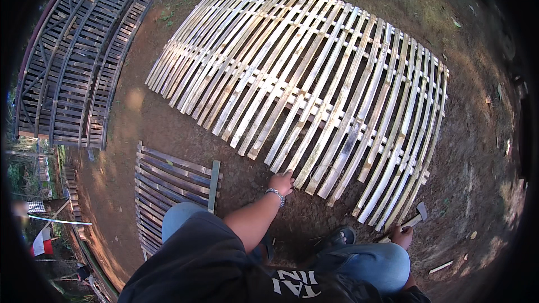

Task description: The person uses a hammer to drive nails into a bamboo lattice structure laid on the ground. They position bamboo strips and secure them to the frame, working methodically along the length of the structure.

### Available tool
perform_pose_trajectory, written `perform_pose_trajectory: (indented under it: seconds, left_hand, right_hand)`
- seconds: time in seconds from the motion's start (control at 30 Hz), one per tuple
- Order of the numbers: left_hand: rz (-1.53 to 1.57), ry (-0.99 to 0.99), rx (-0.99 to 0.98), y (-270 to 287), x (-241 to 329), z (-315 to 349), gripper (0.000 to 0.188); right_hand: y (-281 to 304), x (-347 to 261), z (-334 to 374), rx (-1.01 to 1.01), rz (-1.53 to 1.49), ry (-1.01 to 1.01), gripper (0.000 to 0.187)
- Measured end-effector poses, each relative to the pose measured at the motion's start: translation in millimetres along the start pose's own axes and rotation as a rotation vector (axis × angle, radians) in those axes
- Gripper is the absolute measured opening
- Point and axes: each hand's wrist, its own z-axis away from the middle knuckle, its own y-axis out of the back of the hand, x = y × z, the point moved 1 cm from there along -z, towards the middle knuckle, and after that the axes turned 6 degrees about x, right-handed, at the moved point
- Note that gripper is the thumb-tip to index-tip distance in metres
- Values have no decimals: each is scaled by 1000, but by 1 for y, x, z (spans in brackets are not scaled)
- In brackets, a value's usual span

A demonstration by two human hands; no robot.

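A large panel of pale wooden or bamboo slats (300,104), fixed over cross strips, lies on the ground in front of me. My left hand (282,183), with a bracelet at the wrist, is at the panel's near edge. Its fingers are closed around the end of one slat, partly hidden by the hand. Low on the right, beside the panel's near right corner, my right hand (402,237) grips the handle of a hatchet (421,211). The hatchet's metal head sticks up past my fist, apart from the slats.
A smaller slatted panel (174,182) lies by my left knee. Dark slatted frames (78,67) stand at the far left. A loose wood strip (441,267) rests on the bare soil at lower right. My sandalled foot (347,235) is close to the panel.
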Motion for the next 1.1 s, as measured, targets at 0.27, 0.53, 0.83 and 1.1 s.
perform_pose_trajectory:
  seconds: [0.27,0.53,0.83,1.1]
  left_hand:
    - [-526,-601,719,14,30,60,63]
    - [-759,-824,685,-16,134,15,71]
    - [-871,-689,650,-67,174,-4,81]
    - [-886,-677,743,-74,188,-23,81]
  right_hand:
    - [-47,51,-59,70,-356,-327,74]
    - [-43,37,-78,-55,-40,-342,77]
    - [-85,109,-87,66,9,-429,81]
    - [-67,89,-58,-214,205,-311,67]
